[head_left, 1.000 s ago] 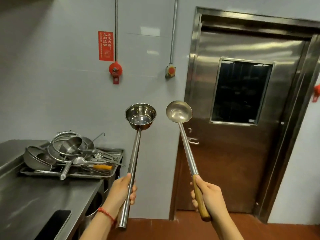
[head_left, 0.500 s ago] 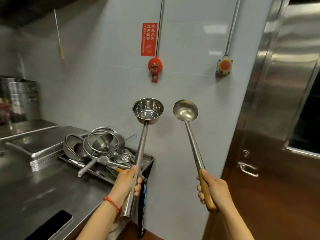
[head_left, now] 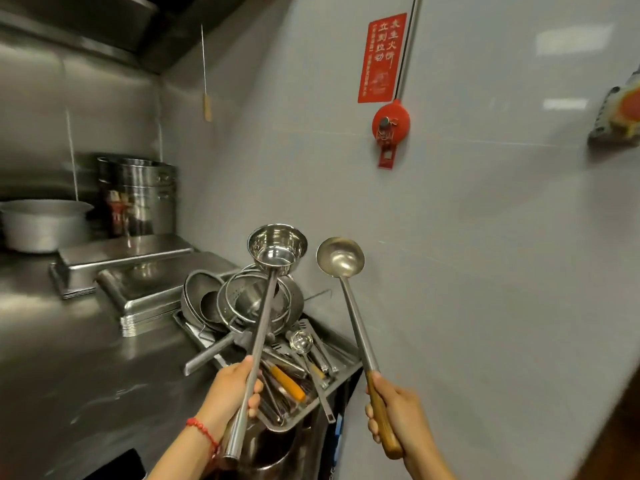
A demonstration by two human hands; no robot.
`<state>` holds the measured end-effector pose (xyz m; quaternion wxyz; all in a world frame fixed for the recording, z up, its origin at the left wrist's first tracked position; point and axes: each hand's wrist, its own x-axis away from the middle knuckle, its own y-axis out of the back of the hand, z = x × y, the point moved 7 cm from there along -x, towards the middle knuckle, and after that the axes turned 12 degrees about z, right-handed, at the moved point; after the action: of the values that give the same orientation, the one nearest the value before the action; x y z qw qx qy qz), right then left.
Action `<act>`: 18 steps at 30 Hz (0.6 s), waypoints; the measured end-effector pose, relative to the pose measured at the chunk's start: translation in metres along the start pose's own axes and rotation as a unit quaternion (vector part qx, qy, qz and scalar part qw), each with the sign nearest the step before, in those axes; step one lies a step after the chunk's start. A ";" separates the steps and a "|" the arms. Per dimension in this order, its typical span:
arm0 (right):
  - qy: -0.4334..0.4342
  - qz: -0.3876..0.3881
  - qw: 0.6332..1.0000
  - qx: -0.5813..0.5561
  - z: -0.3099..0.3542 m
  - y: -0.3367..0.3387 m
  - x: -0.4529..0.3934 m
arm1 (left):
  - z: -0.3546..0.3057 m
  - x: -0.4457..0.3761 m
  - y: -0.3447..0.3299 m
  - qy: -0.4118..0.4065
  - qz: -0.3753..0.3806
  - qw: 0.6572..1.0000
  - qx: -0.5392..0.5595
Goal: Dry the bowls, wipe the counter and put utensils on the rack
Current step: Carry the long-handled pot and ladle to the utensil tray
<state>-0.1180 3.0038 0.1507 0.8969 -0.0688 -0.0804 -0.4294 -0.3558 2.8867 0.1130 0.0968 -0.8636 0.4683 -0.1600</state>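
Observation:
My left hand (head_left: 231, 393) grips the long steel handle of a deep steel scoop (head_left: 277, 247), held upright with its cup facing me. My right hand (head_left: 394, 415) grips the wooden handle of a round steel ladle (head_left: 340, 256), also upright, just right of the scoop. Both cups hang in the air above a steel tray (head_left: 341, 370) at the counter's right end. The tray holds stacked strainers (head_left: 242, 301), a small ladle (head_left: 300, 341), an orange-handled tool (head_left: 287, 382) and several other utensils.
The steel counter (head_left: 76, 368) runs left, with stacked flat trays (head_left: 145, 299), a lidded steel box (head_left: 117, 258), a tall stockpot (head_left: 138, 197) and a wide basin (head_left: 41, 223) at the back. A grey wall with a red pull alarm (head_left: 389, 124) stands on the right.
The view has swung left from the steel door to the counter and wall. Both hands still hold the scoop and ladle upright, now over the utensil tray.

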 end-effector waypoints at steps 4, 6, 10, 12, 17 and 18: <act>-0.032 0.017 0.999 0.003 -0.002 0.000 -0.071 | 0.003 -0.056 0.015 0.005 -0.035 0.999 0.014; -0.042 0.030 0.998 0.023 -0.003 -0.001 -0.101 | 0.006 -0.077 0.020 0.011 -0.049 0.999 0.015; -0.057 0.049 0.996 0.047 -0.011 -0.005 -0.161 | 0.015 -0.111 0.033 0.021 -0.074 0.996 0.035; -0.065 0.064 0.994 0.061 -0.013 -0.011 -0.186 | 0.020 -0.122 0.038 0.036 -0.083 0.995 0.043; -0.085 0.086 0.989 0.084 -0.015 -0.025 -0.242 | 0.029 -0.143 0.044 0.054 -0.098 0.992 0.055; -0.085 0.092 0.988 0.093 -0.015 -0.028 -0.251 | 0.031 -0.146 0.044 0.054 -0.100 0.992 0.059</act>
<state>-0.2939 3.1741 0.0866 0.9249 -0.0285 -0.1888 -0.3287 -0.4528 2.9862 0.0429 0.1056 -0.8888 0.3740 -0.2429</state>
